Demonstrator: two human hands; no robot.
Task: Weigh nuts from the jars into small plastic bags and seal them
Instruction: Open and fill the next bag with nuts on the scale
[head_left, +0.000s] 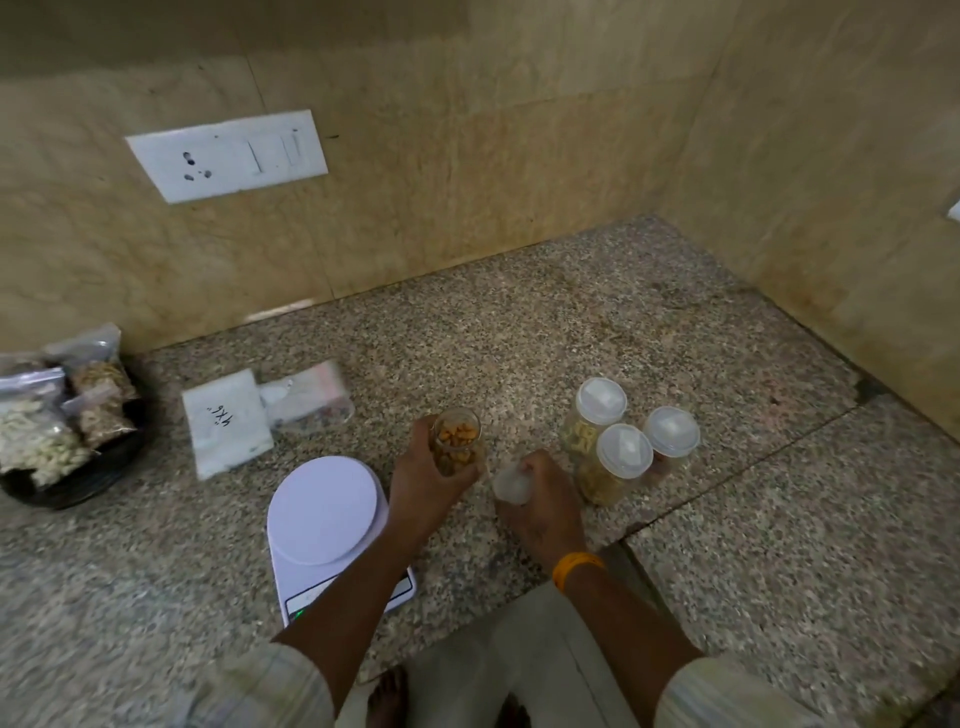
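I see a speckled granite bench (597, 332) in a beige-tiled corner. My left hand (423, 486) grips an open jar (457, 441) of nuts beside the scale (324, 512); my right hand (543, 501) curls round what seems its lid (511, 483). A packet (226, 434) reads roughly "4x6".

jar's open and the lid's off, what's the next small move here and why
Probably set the lid down and fetch an empty bag from the pile. The left hand grips the open jar of nuts, the right hand holds its lid, and the scale platform is bare, so nothing is there yet to pour into.
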